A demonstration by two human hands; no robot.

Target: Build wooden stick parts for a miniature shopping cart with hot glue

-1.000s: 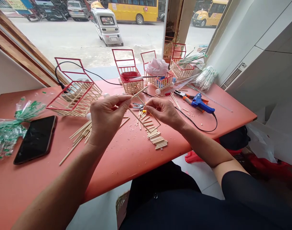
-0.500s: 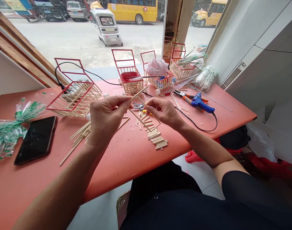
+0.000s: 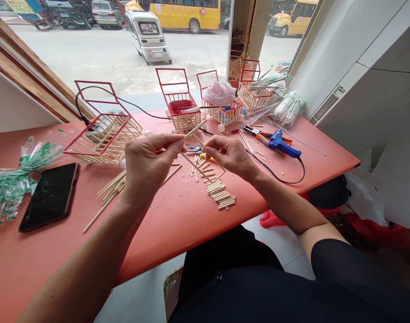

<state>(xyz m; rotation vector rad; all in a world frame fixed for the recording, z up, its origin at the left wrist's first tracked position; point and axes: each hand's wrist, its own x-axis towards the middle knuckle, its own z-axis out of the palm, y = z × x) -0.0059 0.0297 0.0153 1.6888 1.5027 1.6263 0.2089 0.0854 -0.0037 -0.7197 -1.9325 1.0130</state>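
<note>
Above the table, my left hand (image 3: 151,163) is closed in a pinch on thin wooden sticks (image 3: 197,167). One stick slants up to the right from its fingertips, another slants down to the right. Whether they are joined is hidden by the fingers. My right hand (image 3: 230,154) pinches another wooden stick (image 3: 198,140), its free end pointing up-left close to the left hand's stick. I cannot tell whether the two touch. Below the hands lie several short cut sticks (image 3: 221,195) in a row, and wire strippers (image 3: 193,148) partly hidden behind the fingers.
Longer sticks (image 3: 114,188) lie left, beside a phone (image 3: 50,195) and green-and-clear plastic wrappers (image 3: 30,157). Small stick-built carts (image 3: 104,139) with red handles stand along the back. A blue glue gun (image 3: 283,144) with its cord and pliers (image 3: 255,131) lie right.
Both hands keep nearly the same pose and hold the same sticks. The whole view has shifted very slightly.
</note>
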